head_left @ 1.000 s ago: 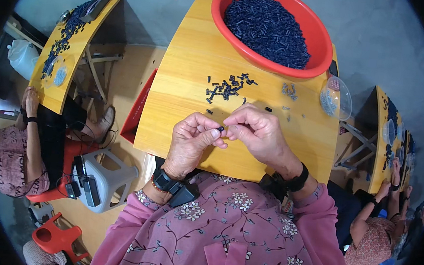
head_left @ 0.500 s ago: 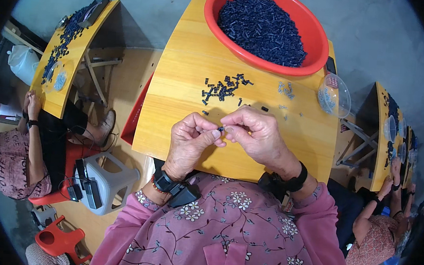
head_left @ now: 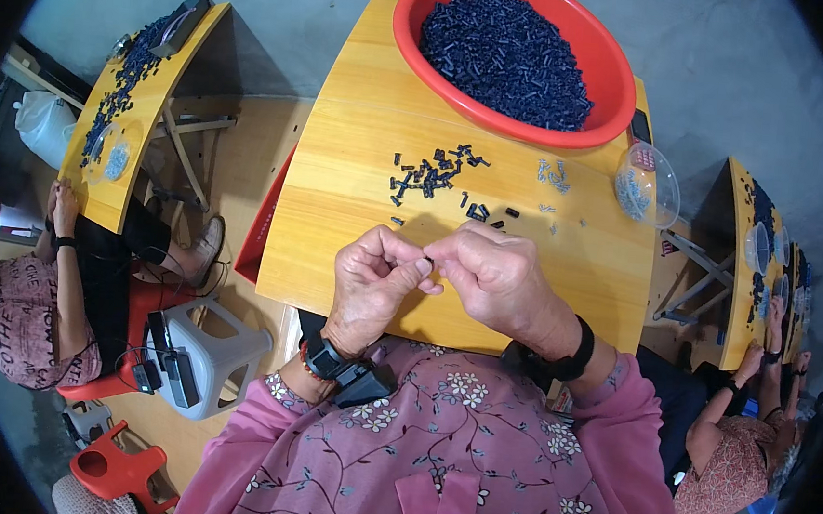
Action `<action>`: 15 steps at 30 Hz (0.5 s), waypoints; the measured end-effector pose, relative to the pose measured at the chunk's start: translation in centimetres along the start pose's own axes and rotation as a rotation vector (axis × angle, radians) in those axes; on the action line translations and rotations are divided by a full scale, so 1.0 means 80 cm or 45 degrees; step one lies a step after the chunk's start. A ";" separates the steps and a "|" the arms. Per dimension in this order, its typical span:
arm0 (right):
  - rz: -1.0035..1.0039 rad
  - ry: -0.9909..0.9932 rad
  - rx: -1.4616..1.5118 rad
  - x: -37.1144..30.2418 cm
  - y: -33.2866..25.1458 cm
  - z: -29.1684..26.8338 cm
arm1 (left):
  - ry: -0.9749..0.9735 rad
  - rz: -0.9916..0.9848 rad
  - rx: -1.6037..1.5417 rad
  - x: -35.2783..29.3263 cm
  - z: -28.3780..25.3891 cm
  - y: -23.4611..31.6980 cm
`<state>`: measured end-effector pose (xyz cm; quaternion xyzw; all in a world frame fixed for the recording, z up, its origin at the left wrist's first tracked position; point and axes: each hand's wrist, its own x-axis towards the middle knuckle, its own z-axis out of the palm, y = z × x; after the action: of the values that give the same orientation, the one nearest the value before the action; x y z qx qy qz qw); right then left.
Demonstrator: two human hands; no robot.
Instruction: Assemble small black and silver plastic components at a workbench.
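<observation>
Your left hand (head_left: 371, 278) and right hand (head_left: 492, 278) meet fingertip to fingertip over the near half of the yellow bench (head_left: 338, 203), just in front of your chest. Both are pinched on one small dark piece (head_left: 428, 259) held between them; it is nearly hidden by the fingers, so its long axis cannot be read for certain, though what shows seems to run across from one hand to the other. Neither hand is nearer to it: each touches an end. Taking the red basin (head_left: 601, 64) as the landmark, the held piece sits well on your side of it, and a loose scatter of dark pieces (head_left: 433, 174) lies between the basin and your hands, slightly left of the basin's middle. A few pale small parts (head_left: 553, 174) lie just below the basin's right rim, and a clear bowl (head_left: 647, 184) stands at the basin's lower right, hanging past the bench's right edge. The bare wood between the scatter and your knuckles gives open room; the near bench edge lies right under your wrists, so there is little space to draw back.
</observation>
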<state>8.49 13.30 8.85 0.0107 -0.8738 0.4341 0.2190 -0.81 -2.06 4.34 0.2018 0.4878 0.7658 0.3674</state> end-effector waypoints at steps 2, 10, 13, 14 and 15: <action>0.012 -0.062 0.013 0.001 0.001 -0.005 | -0.003 -0.035 -0.043 -0.001 0.000 -0.002; 0.600 -0.046 0.710 -0.006 0.016 0.004 | -0.007 -0.031 -0.184 -0.003 -0.001 -0.008; 0.405 0.075 0.467 -0.010 0.014 0.007 | 0.001 -0.034 -0.250 -0.001 -0.003 -0.009; 0.313 0.044 0.359 -0.008 0.012 0.005 | -0.003 -0.037 -0.236 -0.001 -0.004 -0.010; 0.218 0.014 0.250 -0.006 0.011 0.003 | -0.004 -0.038 -0.235 -0.001 -0.004 -0.010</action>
<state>8.66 13.58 7.87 -0.0451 -0.8236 0.5347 0.1837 -0.66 -2.08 3.52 0.1612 0.4175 0.8016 0.3964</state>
